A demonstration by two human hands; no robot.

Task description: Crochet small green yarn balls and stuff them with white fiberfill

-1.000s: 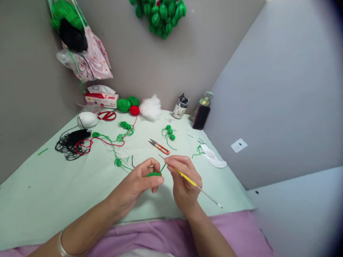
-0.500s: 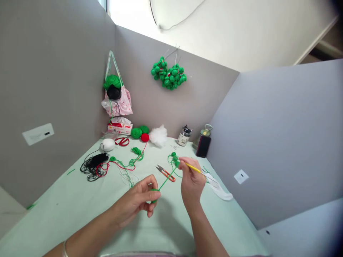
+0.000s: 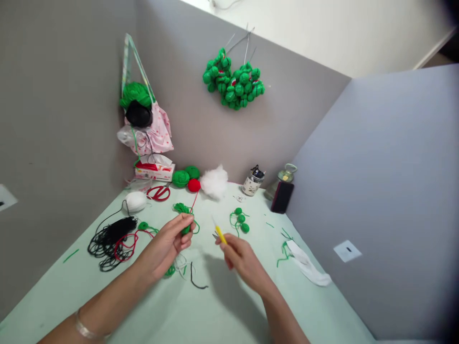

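Observation:
My left hand (image 3: 168, 246) is closed in a pinch on a small green crocheted piece (image 3: 185, 230), mostly hidden by the fingers. In my right hand (image 3: 241, 260) is a yellow-handled crochet hook (image 3: 220, 234), its thin metal end pointing up and away. A gap separates the hook from the green piece. The dark tips of thread snips (image 3: 215, 235) show beside my right fingers; the rest is hidden behind the hand. Beyond that hand, several small green balls (image 3: 241, 219) with yarn tails lie on the table.
On the left are black yarn (image 3: 111, 239), a white ball (image 3: 135, 202) and red-handled scissors (image 3: 158, 193). Along the back stand green yarn balls (image 3: 180, 178), white stuffing (image 3: 214, 182), a jar (image 3: 253, 181) and a phone (image 3: 282, 197). White cloth (image 3: 308, 265) lies at right.
The view has shifted. My right hand has come down and left, the hook now pointing away. My left hand has moved up and left. The taut green strand between them no longer shows.

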